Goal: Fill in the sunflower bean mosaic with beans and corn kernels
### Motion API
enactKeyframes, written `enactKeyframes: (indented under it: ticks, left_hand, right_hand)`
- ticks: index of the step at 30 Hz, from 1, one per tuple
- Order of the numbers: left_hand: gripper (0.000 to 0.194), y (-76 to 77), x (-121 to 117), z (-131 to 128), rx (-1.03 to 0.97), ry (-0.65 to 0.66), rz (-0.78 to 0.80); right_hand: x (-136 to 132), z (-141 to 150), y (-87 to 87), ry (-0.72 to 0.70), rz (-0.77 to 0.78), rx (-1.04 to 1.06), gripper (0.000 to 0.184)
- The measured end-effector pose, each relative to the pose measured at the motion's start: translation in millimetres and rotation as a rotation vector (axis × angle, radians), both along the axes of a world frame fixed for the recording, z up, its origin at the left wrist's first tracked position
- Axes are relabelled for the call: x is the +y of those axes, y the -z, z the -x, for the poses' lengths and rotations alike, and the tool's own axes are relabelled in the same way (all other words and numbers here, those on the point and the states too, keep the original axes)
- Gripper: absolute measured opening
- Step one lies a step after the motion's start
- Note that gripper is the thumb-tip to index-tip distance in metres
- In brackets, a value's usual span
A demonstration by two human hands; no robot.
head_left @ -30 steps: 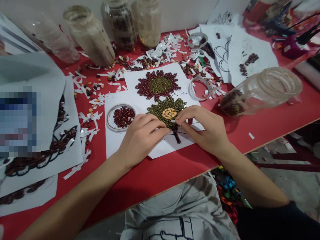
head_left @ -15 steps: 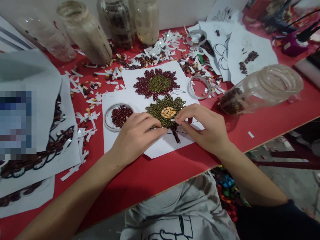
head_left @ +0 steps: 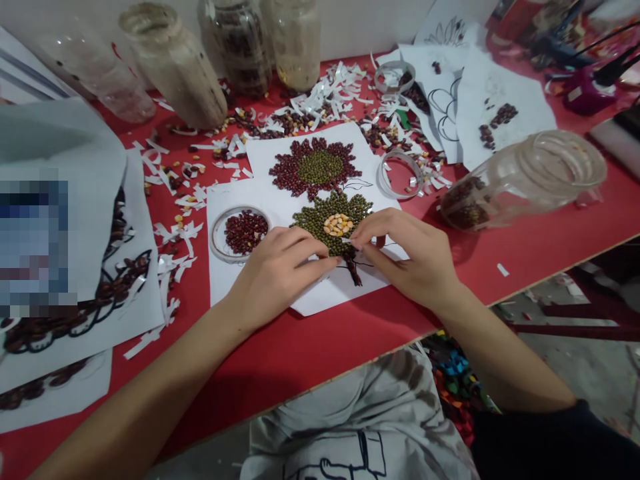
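- My right arm (head_left: pixel 505 360) wears a dark, nearly black sleeve (head_left: pixel 545 443) ending around the elbow.
- Pale grey, creased cloth (head_left: pixel 345 393) covers my lap, marked with a black line drawing (head_left: pixel 362 448).
- My left hand (head_left: pixel 280 273) and right hand (head_left: pixel 410 257) are bare.

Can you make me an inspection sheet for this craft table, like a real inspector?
Surface: red tabletop, bare along the front edge.
Job's things: white paper bearing a red-rimmed seed flower and a green seed flower; dark red beans in a round dish.
Clutter: paper scraps and loose seeds behind and left.
Hands: left hand over the paper; right hand pinching something pale, too small to name.
Cables: one thin dark line, top right, possibly a cord.
Surroundings: jars against a pale wall.
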State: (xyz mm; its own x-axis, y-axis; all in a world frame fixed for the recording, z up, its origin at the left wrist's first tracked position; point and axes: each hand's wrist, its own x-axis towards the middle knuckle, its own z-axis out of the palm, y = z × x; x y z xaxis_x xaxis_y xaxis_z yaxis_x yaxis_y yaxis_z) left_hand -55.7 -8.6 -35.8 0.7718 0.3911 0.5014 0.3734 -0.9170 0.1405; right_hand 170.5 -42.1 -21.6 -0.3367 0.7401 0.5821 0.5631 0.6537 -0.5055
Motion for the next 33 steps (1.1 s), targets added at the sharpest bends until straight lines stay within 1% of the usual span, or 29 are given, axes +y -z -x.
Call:
enactKeyframes:
  ticks: [4, 8, 15, 19, 22, 27, 33]
  left_hand:
    - [0.016, -1.7, -1, 0, -0.059, -0.014, 0.154]
    - [0.011, -2.4, -3, -4, -0.077, -0.052, 0.201]
    - [0.012, 0.2, -3, -8, -0.055, -0.045, 0.096]
    - [0.012, -0.5, -3, -3, -0.057, -0.065, 0.099]
    - [0.013, -1.6, -3, 2, -0.047, -0.048, 0.107]
    - [0.016, -1.1, -2, 3, 0.002, -0.006, 0.039]
    - [0.018, -0.4, -2, 1, 0.022, -0.019, -0.023]
  right_hand:
    - [0, 0, 0.2, -0.002, 0.001, 0.007, 0.015]
    - [0, 1, 0.6, -0.003, -0.006, 0.004, 0.016]
    - [1, 1, 1.7, -0.008, -0.012, 0.0, 0.015]
    - [1, 1, 1.9, 0.002, -0.01, -0.004, 0.015]
    - [1, 0, 1.6, 0.001, -0.009, -0.004, 0.015]
    - [1, 0, 1.9, 0.003, -0.021, -0.018, 0.015]
    - [1, 0, 2.7, 0.004, -0.022, -0.019, 0.015]
